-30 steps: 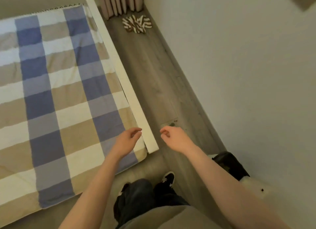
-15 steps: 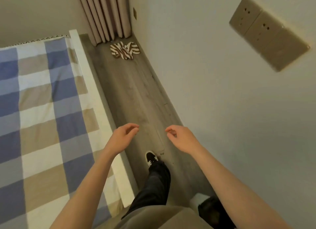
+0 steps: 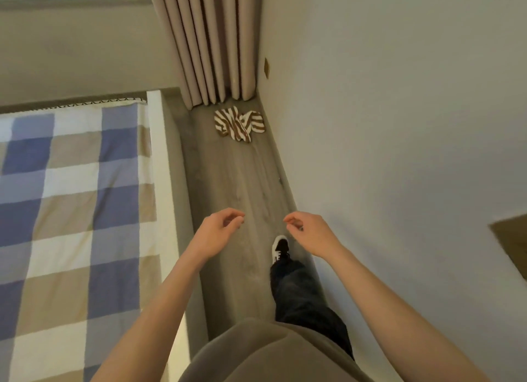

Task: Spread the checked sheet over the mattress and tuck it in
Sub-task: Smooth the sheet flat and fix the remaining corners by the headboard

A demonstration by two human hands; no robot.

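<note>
The checked sheet (image 3: 74,210), in blue, beige and white squares, lies flat over the mattress at the left. A white bed rail (image 3: 161,187) runs along its right side. My left hand (image 3: 216,233) hovers over the floor just right of the rail, fingers loosely curled, holding nothing. My right hand (image 3: 309,233) hangs at the same height closer to the wall, also curled and empty. Neither hand touches the sheet.
A narrow strip of grey wood floor (image 3: 236,187) runs between the bed and the white wall (image 3: 385,153). A brown-and-white striped cloth (image 3: 239,124) lies at its far end under the beige curtain (image 3: 211,45). My shoe (image 3: 280,247) steps forward.
I have walked from the foot corner of the bed up the aisle beside it. The view has tilted up toward the curtain. Both hands stay empty and held in front.
</note>
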